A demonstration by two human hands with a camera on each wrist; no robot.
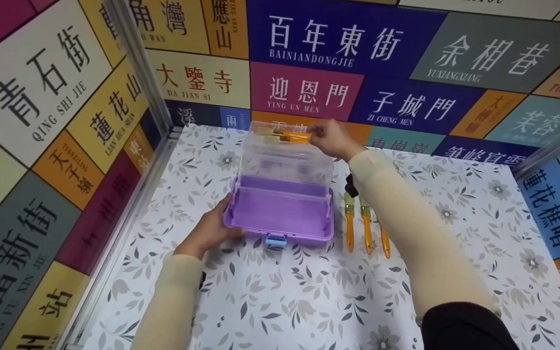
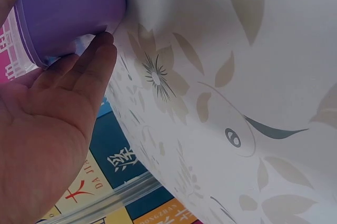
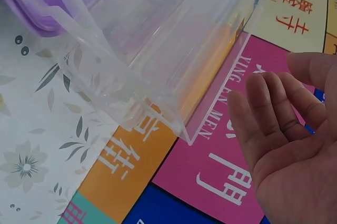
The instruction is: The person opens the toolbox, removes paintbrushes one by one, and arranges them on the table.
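Note:
A purple storage box (image 1: 280,209) with a pale blue latch stands open on the table, its clear upper part (image 1: 285,163) raised at the back. My left hand (image 1: 214,226) holds the box's left front corner; in the left wrist view, its fingers (image 2: 87,71) lie against the purple wall near the base. Orange-handled paintbrush material shows in the clear part (image 1: 294,137); how many brushes lie there I cannot tell. My right hand (image 1: 333,140) is beside the orange handle. The right wrist view shows its fingers loosely bent, holding nothing, apart from the clear plastic (image 3: 158,87).
Three paintbrushes (image 1: 350,228) with orange handles lie side by side right of the box, partly under the right forearm. A white leaf-patterned cloth (image 1: 270,301) covers the table. Walls with coloured sign panels (image 1: 304,92) stand behind and at both sides.

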